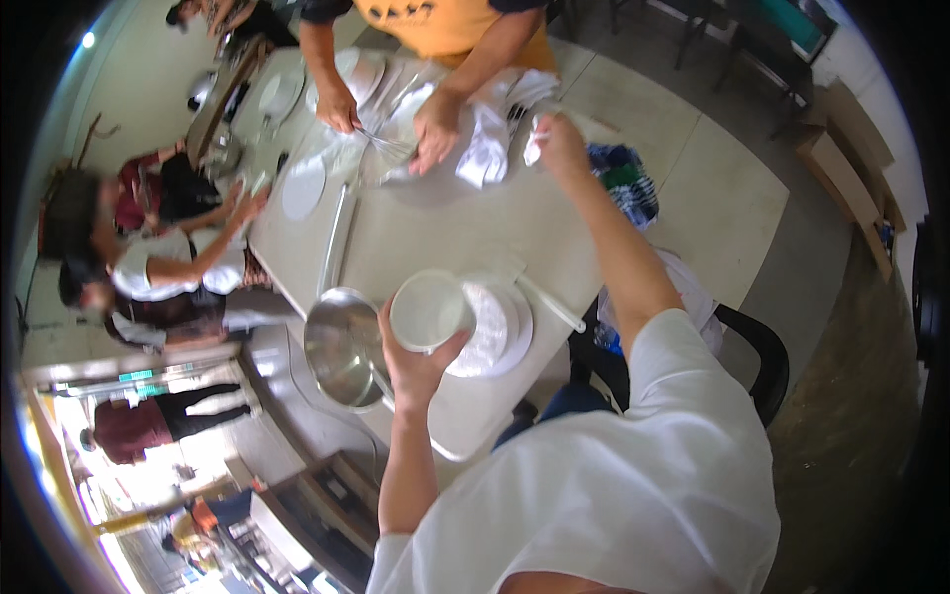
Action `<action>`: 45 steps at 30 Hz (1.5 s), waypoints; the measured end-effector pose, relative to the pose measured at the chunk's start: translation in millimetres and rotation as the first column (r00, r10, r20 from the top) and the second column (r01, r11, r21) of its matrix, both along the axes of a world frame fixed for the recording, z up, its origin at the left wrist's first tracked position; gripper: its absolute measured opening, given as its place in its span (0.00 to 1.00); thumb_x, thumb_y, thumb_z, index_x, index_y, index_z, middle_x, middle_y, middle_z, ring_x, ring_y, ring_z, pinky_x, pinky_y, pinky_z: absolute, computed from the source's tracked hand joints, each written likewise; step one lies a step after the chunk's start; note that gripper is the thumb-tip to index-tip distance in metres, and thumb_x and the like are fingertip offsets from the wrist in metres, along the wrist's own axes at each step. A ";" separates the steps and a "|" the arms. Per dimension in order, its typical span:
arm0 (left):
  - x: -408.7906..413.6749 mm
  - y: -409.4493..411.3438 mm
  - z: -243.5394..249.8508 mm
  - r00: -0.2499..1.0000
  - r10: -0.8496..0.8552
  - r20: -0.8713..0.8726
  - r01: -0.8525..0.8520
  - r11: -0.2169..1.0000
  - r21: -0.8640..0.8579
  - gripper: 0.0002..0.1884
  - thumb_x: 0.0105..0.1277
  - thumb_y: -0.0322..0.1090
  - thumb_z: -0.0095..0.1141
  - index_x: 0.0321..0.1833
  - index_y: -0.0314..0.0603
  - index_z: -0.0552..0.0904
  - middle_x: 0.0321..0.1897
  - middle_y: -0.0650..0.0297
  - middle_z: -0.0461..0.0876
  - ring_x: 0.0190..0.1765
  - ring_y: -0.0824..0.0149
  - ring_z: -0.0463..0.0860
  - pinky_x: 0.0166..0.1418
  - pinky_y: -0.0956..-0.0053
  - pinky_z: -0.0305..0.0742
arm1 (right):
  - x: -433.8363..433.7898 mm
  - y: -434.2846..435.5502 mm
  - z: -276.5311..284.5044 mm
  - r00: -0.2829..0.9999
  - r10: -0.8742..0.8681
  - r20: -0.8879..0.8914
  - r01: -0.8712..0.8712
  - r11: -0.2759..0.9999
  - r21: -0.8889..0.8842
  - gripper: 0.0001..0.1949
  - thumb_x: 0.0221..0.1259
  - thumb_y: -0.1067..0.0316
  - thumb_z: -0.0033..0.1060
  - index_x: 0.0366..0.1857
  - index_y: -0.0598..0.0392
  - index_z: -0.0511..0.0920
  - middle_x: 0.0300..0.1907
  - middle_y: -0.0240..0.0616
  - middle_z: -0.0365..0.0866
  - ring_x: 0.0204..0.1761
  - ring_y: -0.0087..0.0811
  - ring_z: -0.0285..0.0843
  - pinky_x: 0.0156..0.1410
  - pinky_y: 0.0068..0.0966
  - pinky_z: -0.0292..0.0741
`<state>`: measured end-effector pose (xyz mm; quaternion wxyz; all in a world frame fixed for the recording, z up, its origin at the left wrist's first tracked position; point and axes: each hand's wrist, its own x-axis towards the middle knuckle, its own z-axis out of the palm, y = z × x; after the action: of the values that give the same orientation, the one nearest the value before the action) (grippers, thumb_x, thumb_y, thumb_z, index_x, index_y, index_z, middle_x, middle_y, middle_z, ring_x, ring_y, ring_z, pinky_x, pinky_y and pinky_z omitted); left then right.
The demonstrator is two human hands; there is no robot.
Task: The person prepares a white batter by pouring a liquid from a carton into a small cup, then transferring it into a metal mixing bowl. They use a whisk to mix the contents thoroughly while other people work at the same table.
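My left hand [417, 371] is wrapped around a white bowl [430, 308], its opening facing up towards me. My right hand [562, 148] is stretched out over the far right of the table and grips a crumpled white cloth or tissue [533, 145]. Just right of the bowl, and partly behind it, lies a round white item [486, 330] on a white disc [523, 338]; what it is I cannot tell. A stainless steel mixing bowl [341, 349] stands left of my left hand, with a utensil handle leaning in it. A white-handled spatula [553, 303] rests near the right edge.
Across the table [415, 230], a person in a yellow apron holds a wire whisk [386, 145]. White cloths [486, 145] lie beside them. A clear roll [335, 237] and white disc [303, 187] are at left. A black chair [764, 356] stands right. Other people are at left.
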<state>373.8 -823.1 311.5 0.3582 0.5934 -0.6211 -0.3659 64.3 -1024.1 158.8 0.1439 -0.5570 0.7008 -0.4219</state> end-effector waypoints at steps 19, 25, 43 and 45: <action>-12.3 23.0 67.2 0.902 -0.155 0.402 0.413 0.579 -0.703 0.49 0.38 0.28 0.81 0.67 0.42 0.66 0.62 0.51 0.75 0.63 0.45 0.75 0.66 0.52 0.68 | 149.2 216.3 216.8 0.527 0.548 -0.649 -0.789 0.599 -0.136 0.04 0.43 0.74 0.65 0.25 0.58 0.84 0.29 0.43 0.85 0.35 0.41 0.85 0.45 0.35 0.81; -9.5 35.9 63.8 0.946 0.019 0.323 0.288 0.405 -0.868 0.42 0.48 0.30 0.77 0.66 0.41 0.66 0.64 0.51 0.73 0.64 0.45 0.73 0.68 0.53 0.66 | 178.5 244.9 228.4 0.781 0.610 0.132 -0.499 0.737 -0.456 0.10 0.47 0.81 0.62 0.36 0.64 0.81 0.37 0.52 0.83 0.43 0.53 0.82 0.50 0.41 0.78; -0.1 36.7 59.7 0.871 -0.261 0.416 0.491 0.487 -0.722 0.44 0.45 0.29 0.79 0.66 0.45 0.65 0.64 0.52 0.72 0.65 0.47 0.73 0.68 0.53 0.69 | 159.3 266.4 225.0 0.635 0.693 -0.340 -0.737 0.676 0.000 0.04 0.41 0.74 0.66 0.23 0.60 0.85 0.31 0.46 0.87 0.36 0.41 0.85 0.43 0.38 0.79; -3.6 37.3 56.0 0.859 -0.194 0.474 0.511 0.383 -0.769 0.43 0.46 0.27 0.77 0.66 0.46 0.65 0.64 0.52 0.72 0.65 0.46 0.72 0.69 0.52 0.67 | 164.4 263.3 211.1 0.730 0.662 0.170 -0.644 0.749 -0.156 0.04 0.44 0.79 0.64 0.26 0.65 0.83 0.28 0.48 0.84 0.31 0.36 0.83 0.34 0.35 0.77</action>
<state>370.1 -785.8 367.5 0.4211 0.2241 -0.8782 0.0334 228.7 -760.8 369.9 0.3335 -0.7245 0.4215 -0.4314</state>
